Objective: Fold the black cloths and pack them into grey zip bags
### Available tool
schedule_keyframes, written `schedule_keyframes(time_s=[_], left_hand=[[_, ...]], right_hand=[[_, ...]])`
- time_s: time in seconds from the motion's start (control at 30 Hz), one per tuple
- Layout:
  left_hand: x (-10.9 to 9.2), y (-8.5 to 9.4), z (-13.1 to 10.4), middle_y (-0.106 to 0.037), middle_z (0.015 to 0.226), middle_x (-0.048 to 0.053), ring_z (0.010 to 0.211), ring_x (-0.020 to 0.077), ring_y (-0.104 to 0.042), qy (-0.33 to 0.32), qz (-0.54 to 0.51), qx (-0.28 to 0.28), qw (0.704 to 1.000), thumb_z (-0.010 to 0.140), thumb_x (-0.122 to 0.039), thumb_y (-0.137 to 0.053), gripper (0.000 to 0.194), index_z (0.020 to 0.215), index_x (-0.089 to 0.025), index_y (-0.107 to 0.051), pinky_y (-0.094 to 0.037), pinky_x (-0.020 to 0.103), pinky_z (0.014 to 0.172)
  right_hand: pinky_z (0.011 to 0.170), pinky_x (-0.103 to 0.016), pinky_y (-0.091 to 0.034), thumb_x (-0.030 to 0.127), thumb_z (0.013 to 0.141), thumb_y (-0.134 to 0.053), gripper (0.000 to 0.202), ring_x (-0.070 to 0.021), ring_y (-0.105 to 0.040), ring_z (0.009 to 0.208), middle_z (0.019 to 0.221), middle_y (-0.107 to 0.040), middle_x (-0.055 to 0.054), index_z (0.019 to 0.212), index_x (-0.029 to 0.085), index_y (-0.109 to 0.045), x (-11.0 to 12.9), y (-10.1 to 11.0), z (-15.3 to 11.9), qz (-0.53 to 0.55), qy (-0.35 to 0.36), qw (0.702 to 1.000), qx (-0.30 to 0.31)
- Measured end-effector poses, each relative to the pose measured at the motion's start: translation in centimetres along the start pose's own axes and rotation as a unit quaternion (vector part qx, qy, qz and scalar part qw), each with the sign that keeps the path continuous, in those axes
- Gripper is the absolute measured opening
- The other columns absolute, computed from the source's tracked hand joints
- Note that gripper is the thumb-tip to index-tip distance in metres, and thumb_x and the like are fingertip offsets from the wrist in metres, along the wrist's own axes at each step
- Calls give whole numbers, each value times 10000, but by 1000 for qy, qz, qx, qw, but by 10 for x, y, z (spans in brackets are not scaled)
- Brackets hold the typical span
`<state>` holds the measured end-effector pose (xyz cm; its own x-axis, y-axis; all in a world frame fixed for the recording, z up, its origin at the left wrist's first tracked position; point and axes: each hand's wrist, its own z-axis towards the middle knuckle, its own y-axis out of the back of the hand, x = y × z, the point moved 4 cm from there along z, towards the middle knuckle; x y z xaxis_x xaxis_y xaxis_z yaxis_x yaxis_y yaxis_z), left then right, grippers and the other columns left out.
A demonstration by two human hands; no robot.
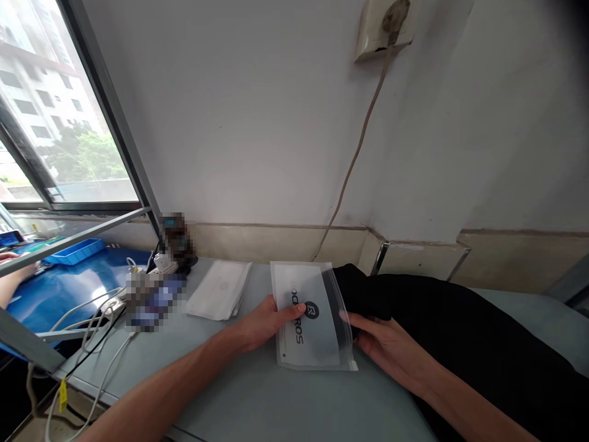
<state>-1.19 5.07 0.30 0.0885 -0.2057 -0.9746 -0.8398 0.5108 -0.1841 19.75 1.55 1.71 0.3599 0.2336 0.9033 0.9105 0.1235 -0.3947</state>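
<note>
A frosted zip bag (317,347) with dark printed lettering and a round logo is held between my two hands, just above the grey table (257,399). My left hand (271,319) grips its left side, thumb on top near the logo and the other fingers underneath. At the slider edge on the right, my right hand (372,334) pinches the bag between thumb and fingers. A dark strip shows through the bag along that edge; what is inside is hard to make out. To the left lies a stack of white packets (219,291).
Black cloth (442,331) covers the table's right part. A blurred-out device (156,304), a power strip (159,270) and tangled white cables (99,319) lie at left. Beyond the metal frame are a blue tray (76,252) and another person's arm (18,279).
</note>
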Motion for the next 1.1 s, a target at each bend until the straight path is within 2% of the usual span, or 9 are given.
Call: schedule_keyframes(time_s=[0.17, 0.33, 0.57, 0.7, 0.9, 1.1], left_hand=[[-2, -3, -1, -727, 1269, 181, 1149, 338, -700, -4, -2, 14, 1000, 807, -563, -834, 563, 1175, -146, -745, -545, 463, 1014], [-3, -4, -3, -738, 1232, 181, 1107, 329, -710, -3, 6, 23, 1000, 792, -577, -839, 566, 1136, -140, -737, -562, 430, 963], [-1, -3, -2, -746, 1197, 161, 1084, 312, -710, 3, 4, 10, 1000, 817, -595, -811, 540, 1118, -153, -739, -556, 424, 948], [-1, -2, -1, -758, 1161, 162, 1074, 312, -713, 6, -4, 1, 1000, 801, -619, -812, 561, 1095, -146, -744, -558, 422, 944], [1, 3, 1, -766, 1154, 163, 1112, 323, -706, 14, -7, -26, 1000, 813, -646, -786, 594, 1121, -140, -750, -553, 430, 972], [4, 12, 4, -776, 1129, 165, 1064, 334, -721, 28, 20, -69, 997, 847, -711, -703, 629, 1089, -134, -763, -562, 444, 930]], right_hand=[[1009, -508, -612, 441, 770, -895, 415, -377, -703, 1208, 1137, -827, -92, 1129, 249, -815, -2, 3, 2, -9, 8, 1000, 4], [963, -545, -621, 462, 749, -901, 401, -412, -722, 1164, 1085, -838, -118, 1071, 233, -836, -6, 6, 3, -24, 1, 1000, -7], [1008, -491, -595, 367, 706, -944, 562, -375, -663, 1267, 1259, -791, -70, 1236, 293, -769, -5, 8, 3, -21, 28, 999, -39], [997, -507, -601, 385, 677, -955, 635, -389, -654, 1278, 1247, -795, -78, 1269, 288, -747, -5, 8, 2, -37, 33, 997, -51], [990, -545, -613, 366, 681, -942, 632, -388, -683, 1244, 1176, -819, -58, 1274, 326, -728, -12, 24, 6, -94, 53, 988, -112], [1008, -539, -613, 380, 704, -926, 666, -383, -682, 1251, 1179, -819, -58, 1327, 316, -699, -17, 33, 9, -100, 76, 984, -127]])
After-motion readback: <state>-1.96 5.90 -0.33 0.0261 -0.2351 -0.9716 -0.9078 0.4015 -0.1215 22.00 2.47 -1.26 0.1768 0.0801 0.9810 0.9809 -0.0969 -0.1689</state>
